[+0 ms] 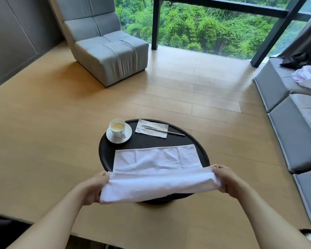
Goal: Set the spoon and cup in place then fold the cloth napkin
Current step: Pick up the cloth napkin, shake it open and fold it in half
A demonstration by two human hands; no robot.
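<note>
One cup (117, 128), one saucer (127, 136), one spoon (166, 131) — two napkins (155, 165).

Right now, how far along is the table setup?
Placing looks done: cup on its saucer, spoon on the paper napkin. In hand: both hands, left and right, lift the cloth napkin's near edge. The fold itself remains.

White cloth napkin (156, 169), white cup (117, 128) and saucer (118, 136), silver spoon (167, 131), black table (196, 141), grey chair (108, 49).
</note>
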